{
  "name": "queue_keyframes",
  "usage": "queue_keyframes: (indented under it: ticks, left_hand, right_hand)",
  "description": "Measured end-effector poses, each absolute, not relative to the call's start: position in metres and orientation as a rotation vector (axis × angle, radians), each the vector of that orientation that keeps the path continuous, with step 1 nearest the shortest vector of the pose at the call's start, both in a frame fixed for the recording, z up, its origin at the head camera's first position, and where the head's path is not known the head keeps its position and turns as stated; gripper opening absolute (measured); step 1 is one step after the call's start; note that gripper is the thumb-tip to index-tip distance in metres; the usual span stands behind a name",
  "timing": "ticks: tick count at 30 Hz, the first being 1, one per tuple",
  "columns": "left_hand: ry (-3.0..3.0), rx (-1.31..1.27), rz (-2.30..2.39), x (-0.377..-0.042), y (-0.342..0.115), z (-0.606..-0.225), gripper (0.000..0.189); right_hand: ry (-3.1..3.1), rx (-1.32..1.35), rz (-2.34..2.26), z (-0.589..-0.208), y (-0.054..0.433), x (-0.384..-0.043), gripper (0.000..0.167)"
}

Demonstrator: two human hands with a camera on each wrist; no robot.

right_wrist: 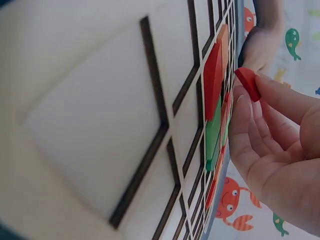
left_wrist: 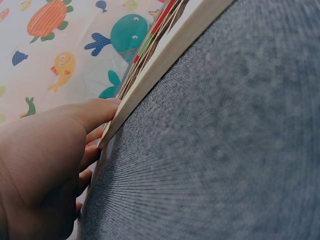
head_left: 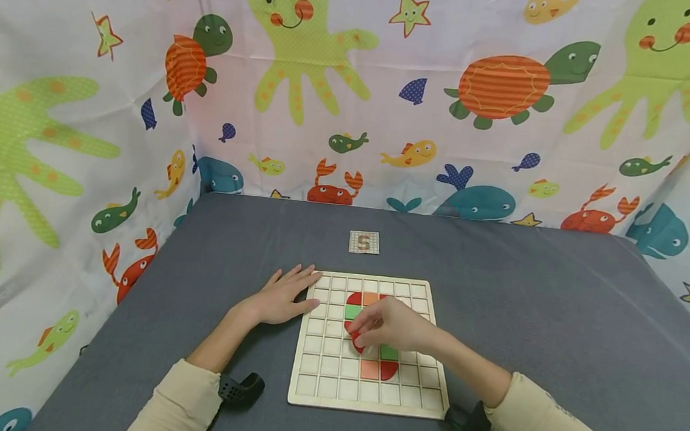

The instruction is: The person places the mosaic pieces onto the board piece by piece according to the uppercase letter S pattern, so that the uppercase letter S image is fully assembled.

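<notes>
A wooden grid board [head_left: 307, 393] lies on the grey table. My right hand [head_left: 393, 326] is above its middle, pinching a red rounded tile [right_wrist: 248, 84] between thumb and finger. Around that hand, set in the grid, are a red quarter-round tile [head_left: 354, 299], an orange square tile [head_left: 370, 298], green square tiles [head_left: 389, 353], a salmon square tile [head_left: 370, 370] and another red quarter-round tile [head_left: 389, 370]. The hand hides part of the pattern. At the board's upper left edge rests my left hand [head_left: 282, 297], fingers extended, its thumb touching the rim.
Beyond the board lies a small card [head_left: 364, 242] with a gridded S-shaped picture. The grey cloth [head_left: 533, 314] stretches out on both sides. A curtain [head_left: 389, 62] printed with sea animals hangs behind the table and at its sides. Black bands [head_left: 241, 390] are at the wrists.
</notes>
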State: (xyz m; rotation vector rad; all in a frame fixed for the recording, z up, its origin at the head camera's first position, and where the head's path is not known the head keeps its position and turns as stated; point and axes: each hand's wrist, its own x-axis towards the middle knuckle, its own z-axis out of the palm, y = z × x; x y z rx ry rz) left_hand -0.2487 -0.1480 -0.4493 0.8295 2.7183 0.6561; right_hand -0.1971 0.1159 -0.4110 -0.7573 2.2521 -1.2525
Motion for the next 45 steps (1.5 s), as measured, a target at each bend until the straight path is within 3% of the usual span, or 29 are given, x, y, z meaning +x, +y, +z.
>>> queue_keyframes:
  ticks: [45]
  left_hand:
    - [2.717, 0.820, 0.661, -0.246, -0.148, -0.446, 0.063]
  right_hand:
    - [2.348, -0.859, -1.032, -0.418, 0.101, -0.179, 0.011]
